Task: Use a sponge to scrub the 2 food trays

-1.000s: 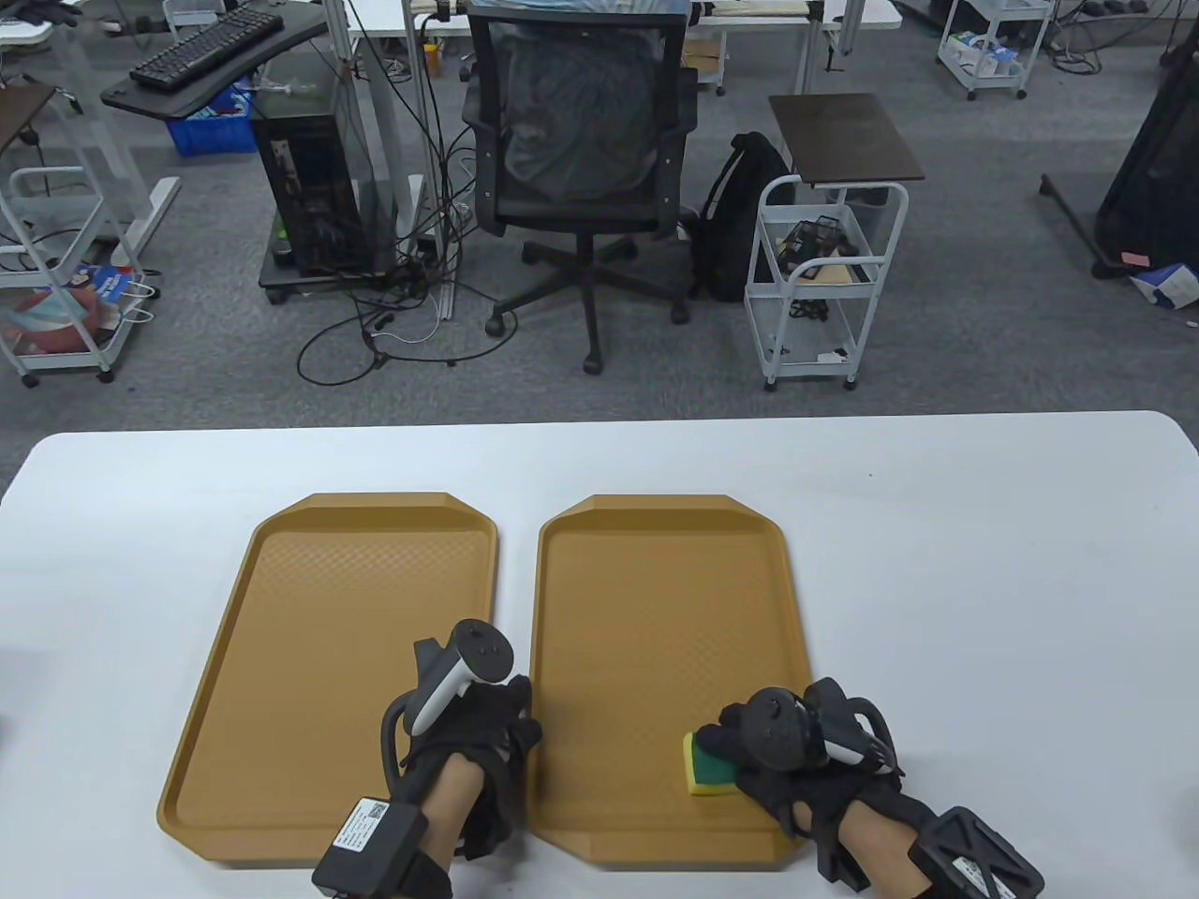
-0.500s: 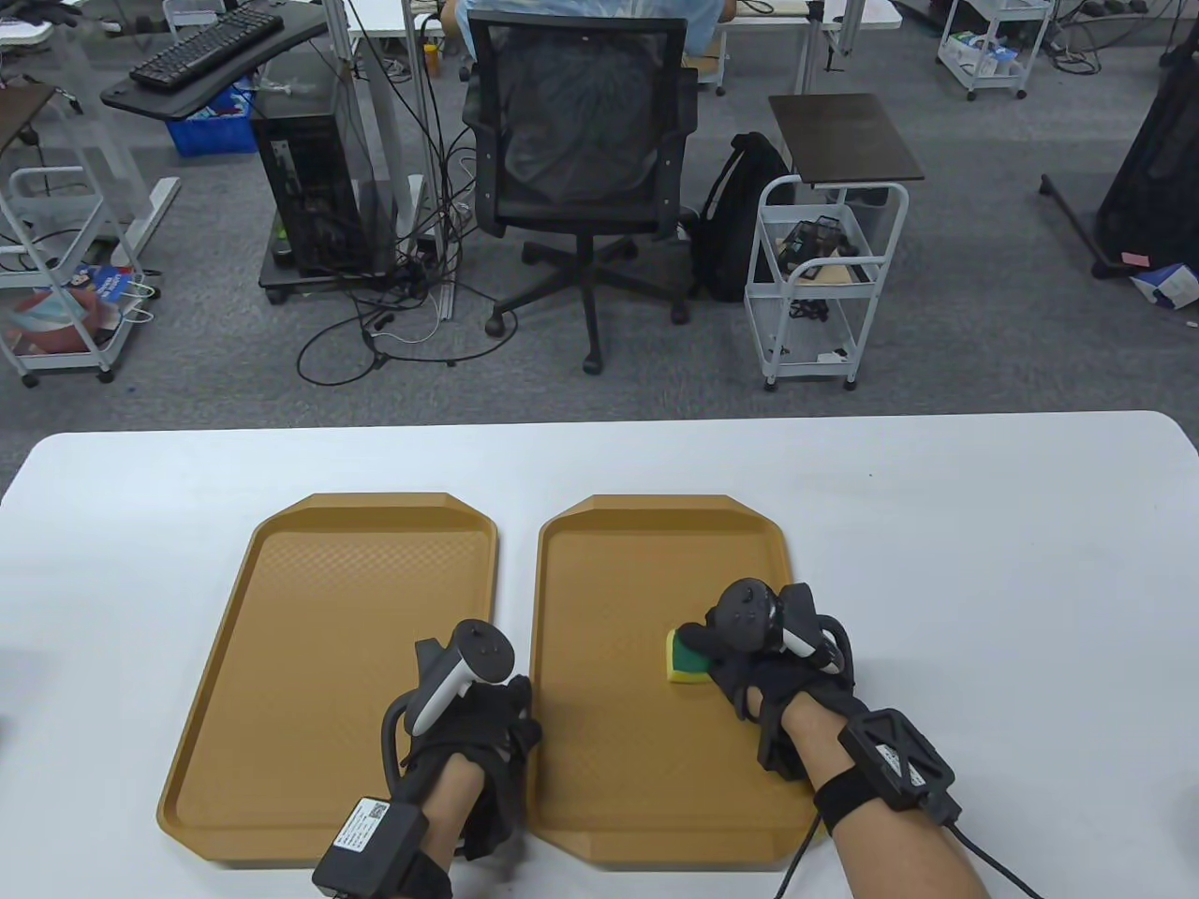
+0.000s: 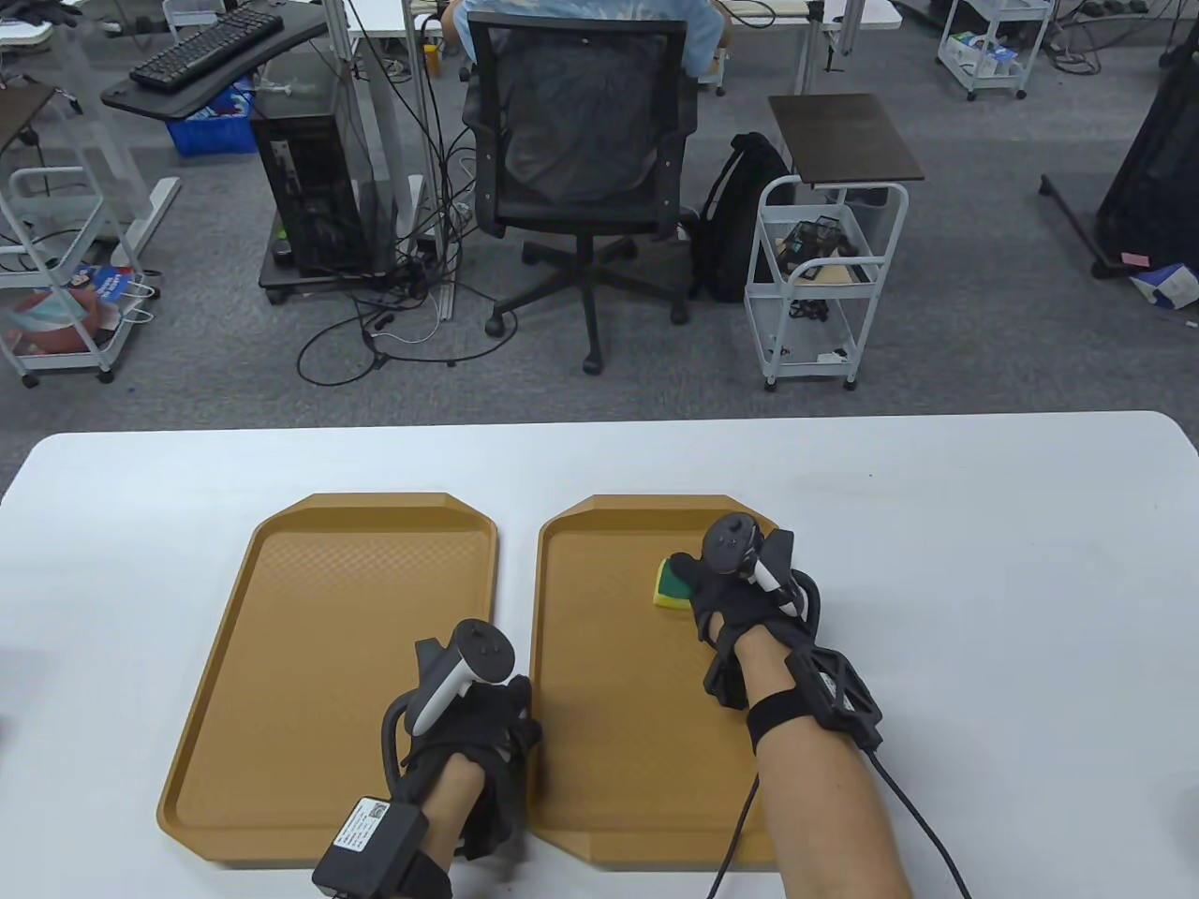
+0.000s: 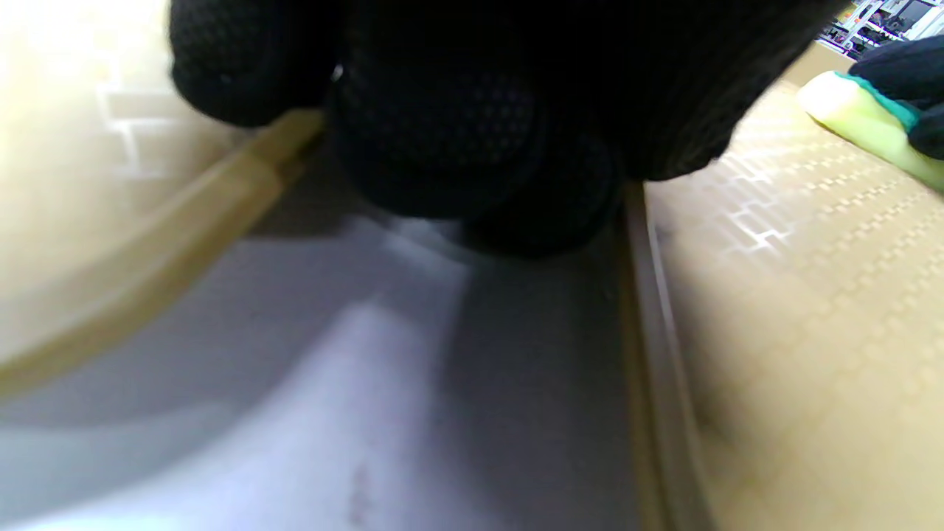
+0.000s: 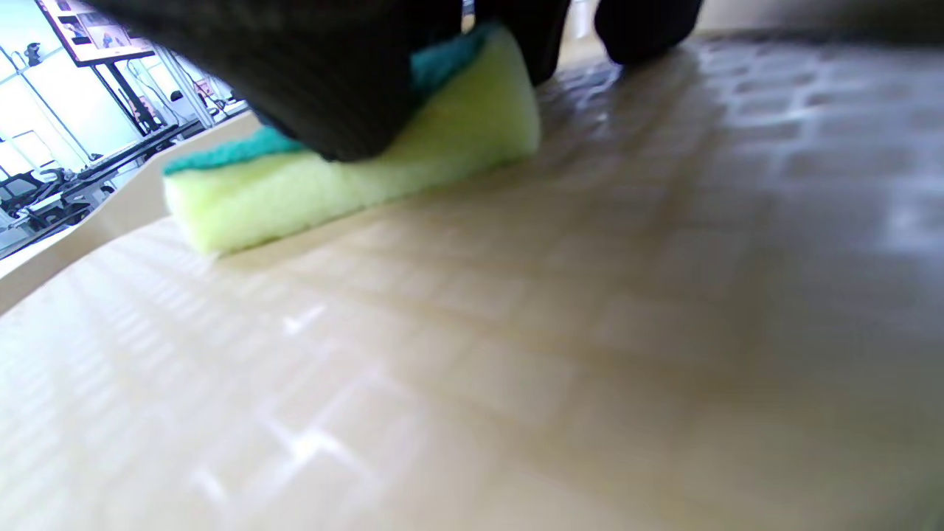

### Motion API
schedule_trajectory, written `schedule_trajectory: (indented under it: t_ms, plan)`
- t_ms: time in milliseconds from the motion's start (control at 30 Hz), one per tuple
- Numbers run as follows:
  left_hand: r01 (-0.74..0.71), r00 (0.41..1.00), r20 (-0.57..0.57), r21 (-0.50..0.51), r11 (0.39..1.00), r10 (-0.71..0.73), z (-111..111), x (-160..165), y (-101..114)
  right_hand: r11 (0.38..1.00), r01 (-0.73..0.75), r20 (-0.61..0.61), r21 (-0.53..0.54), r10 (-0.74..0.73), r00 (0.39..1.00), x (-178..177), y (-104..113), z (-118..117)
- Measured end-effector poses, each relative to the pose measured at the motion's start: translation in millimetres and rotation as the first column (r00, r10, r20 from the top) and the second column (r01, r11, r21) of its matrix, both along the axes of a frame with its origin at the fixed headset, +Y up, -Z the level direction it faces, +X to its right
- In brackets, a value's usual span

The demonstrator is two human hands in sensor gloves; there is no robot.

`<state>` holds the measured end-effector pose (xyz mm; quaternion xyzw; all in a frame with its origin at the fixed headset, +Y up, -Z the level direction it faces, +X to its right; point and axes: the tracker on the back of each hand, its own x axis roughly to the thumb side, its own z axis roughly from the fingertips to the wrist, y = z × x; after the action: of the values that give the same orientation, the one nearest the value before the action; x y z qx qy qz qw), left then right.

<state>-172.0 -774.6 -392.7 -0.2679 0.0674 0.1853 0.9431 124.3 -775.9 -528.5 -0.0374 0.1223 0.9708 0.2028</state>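
The left tray (image 3: 318,674) lies flat on the white table (image 3: 984,609), bare, with nothing on it that looks scrubbed or wet. It seems a light, stiff plastic piece with a raised rim and a finely textured floor — likely to skate on the smooth tabletop unless pinned at the rim. The left hand (image 3: 478,740) sits at the narrow gap between the two trays, near their front ends; in the left wrist view its fingers bunch down onto the table strip between the rims, holding nothing I can see, though whether they press on a rim I cannot tell.

The right tray (image 3: 618,712) lies just beside the first, apart from it by that strip. On its far right part the right hand (image 3: 740,599) holds the sponge (image 3: 669,585) — yellow foam on the tray floor, green scouring layer up under the fingers. The sponge looks soft and light, squashing a little under the grip; it is best held from above across the green top, as here.

A white label on the left wrist unit carries print too small to read; no brand shows on the trays or the sponge.
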Motion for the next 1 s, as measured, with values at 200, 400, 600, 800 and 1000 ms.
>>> schedule_trajectory:
  t_ms: [200, 400, 600, 800, 1000]
  plan:
    - [-0.002, 1.0, 0.0, -0.003, 1.0, 0.002, -0.1, 0.0, 0.1, 0.999, -0.033, -0.1, 0.026, 0.035, 0.994, -34.7, 1.3, -0.1]
    - [0.003, 1.0, 0.003, -0.001, 1.0, -0.003, -0.1, 0.2, 0.1, 0.998, -0.044, -0.167, 0.051, 0.051, 0.985, -57.4, 1.4, 3.1]
    - [0.006, 1.0, 0.002, -0.001, 1.0, -0.006, -0.1, 0.5, 0.3, 0.992, -0.116, -0.242, 0.057, 0.127, 0.962, -59.1, 5.5, 16.9]
    - [0.007, 1.0, 0.001, -0.002, 1.0, -0.007, 0.0, 0.7, 0.5, 0.978, -0.198, -0.379, 0.066, 0.208, 0.902, -63.4, 10.0, 49.7]
    - [0.013, 1.0, 0.0, 0.001, 1.0, -0.013, 0.2, 1.3, 0.5, 0.963, -0.256, -0.464, 0.086, 0.267, 0.845, -64.5, 10.9, 89.6]
